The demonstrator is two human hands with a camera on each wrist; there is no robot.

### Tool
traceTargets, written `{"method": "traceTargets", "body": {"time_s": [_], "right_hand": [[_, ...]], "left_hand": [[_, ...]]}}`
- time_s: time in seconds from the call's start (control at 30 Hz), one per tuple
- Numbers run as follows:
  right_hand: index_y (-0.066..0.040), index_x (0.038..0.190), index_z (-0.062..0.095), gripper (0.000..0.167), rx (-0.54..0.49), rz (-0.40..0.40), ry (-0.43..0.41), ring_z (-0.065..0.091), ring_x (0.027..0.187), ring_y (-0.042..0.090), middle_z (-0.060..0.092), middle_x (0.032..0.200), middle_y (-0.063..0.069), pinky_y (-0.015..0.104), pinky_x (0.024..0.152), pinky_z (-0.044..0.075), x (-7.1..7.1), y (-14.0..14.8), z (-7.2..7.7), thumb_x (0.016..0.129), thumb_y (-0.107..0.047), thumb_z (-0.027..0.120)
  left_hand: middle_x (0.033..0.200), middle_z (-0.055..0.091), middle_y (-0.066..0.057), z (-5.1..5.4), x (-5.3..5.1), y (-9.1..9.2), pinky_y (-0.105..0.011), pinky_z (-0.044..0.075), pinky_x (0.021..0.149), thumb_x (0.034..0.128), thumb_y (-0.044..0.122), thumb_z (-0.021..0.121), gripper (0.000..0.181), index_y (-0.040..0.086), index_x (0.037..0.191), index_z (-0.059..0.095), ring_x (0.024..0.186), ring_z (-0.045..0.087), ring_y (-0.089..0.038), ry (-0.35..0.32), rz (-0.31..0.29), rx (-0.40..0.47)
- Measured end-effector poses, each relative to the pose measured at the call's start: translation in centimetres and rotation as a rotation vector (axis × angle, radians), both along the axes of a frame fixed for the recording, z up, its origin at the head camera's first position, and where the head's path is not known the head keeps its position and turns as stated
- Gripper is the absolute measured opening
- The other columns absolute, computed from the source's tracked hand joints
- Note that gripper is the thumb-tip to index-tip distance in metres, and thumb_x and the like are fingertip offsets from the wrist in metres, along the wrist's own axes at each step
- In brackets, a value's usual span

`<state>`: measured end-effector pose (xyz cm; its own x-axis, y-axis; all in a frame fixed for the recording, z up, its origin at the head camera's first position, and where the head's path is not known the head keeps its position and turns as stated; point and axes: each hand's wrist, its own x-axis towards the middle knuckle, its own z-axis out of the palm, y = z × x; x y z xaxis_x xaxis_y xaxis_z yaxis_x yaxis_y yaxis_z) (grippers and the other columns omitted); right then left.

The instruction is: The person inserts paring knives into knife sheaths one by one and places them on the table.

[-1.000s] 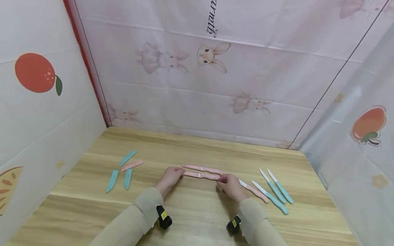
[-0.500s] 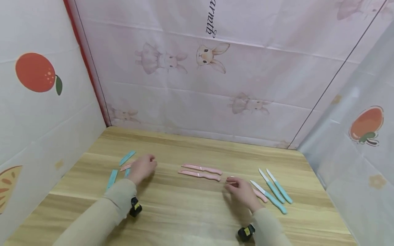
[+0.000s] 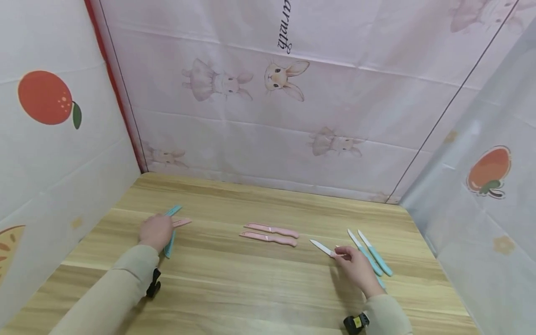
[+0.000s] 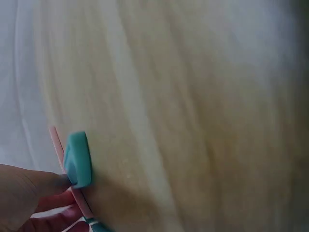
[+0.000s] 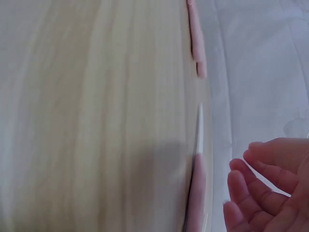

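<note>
My left hand (image 3: 156, 231) is at the group of sheaths on the left. The left wrist view shows its thumb and fingertips pinching the pink sheath (image 4: 57, 145), with a teal sheath (image 4: 78, 159) against the thumb tip. My right hand (image 3: 358, 270) hovers over the pink-handled knife (image 3: 322, 248), hiding most of its handle in the head view. Seen from the right wrist, the curved fingers stand apart from that knife's pink handle (image 5: 195, 193) and hold nothing. Two pink knives in pink sheaths (image 3: 270, 229) lie parallel between the hands.
Several teal-handled knives (image 3: 378, 258) lie at the right, one partly behind the right hand. One teal sheath (image 3: 174, 210) pokes out behind the left hand, another (image 3: 169, 246) in front of it. Printed cloth walls (image 3: 234, 149) stand behind and beside the wooden table (image 3: 251, 288).
My left hand has left the sheathed pink knives and moved left to the loose sheaths. My right hand has moved right, off their handles, uncovering the blade of the loose pink knife.
</note>
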<state>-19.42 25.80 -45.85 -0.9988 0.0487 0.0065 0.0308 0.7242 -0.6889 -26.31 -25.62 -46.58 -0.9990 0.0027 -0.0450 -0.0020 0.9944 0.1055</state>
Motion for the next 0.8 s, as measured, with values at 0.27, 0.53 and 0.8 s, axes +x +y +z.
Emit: {"method": "traceTargets", "body": {"time_s": [0.27,0.53,0.8], "right_hand": [[0.004,0.109,0.062,0.027,0.082,0.014,0.038,0.062,0.092,0.030,0.065,0.102,0.017,0.045,0.078,0.051,0.2,0.8,-0.4,0.088,-0.014,0.064],[0.002,0.101,0.065,0.026,0.199,0.027,0.119,0.062,0.087,0.029,0.067,0.095,0.015,0.047,0.077,0.050,-0.1,1.5,-0.4,0.087,-0.020,0.066],[0.003,0.097,0.066,0.018,0.259,0.069,0.072,0.062,0.088,0.031,0.067,0.093,0.013,0.049,0.078,0.050,-0.1,1.4,-0.9,0.079,0.000,0.066]], "left_hand": [[0.076,0.059,-0.014,0.5,0.1,0.2,-0.040,0.048,0.053,0.0916,0.011,0.057,0.016,-0.005,0.093,0.060,0.063,0.057,-0.027,0.097,0.024,0.253],[0.086,0.060,-0.011,2.3,1.4,3.7,-0.028,0.046,0.057,0.0932,0.026,0.056,0.029,-0.001,0.102,0.051,0.068,0.051,-0.016,0.215,0.107,0.869],[0.105,0.067,-0.007,2.1,4.4,8.5,-0.029,0.054,0.080,0.0975,0.023,0.051,0.032,-0.004,0.116,0.050,0.090,0.065,-0.006,0.021,0.146,1.454]]}}
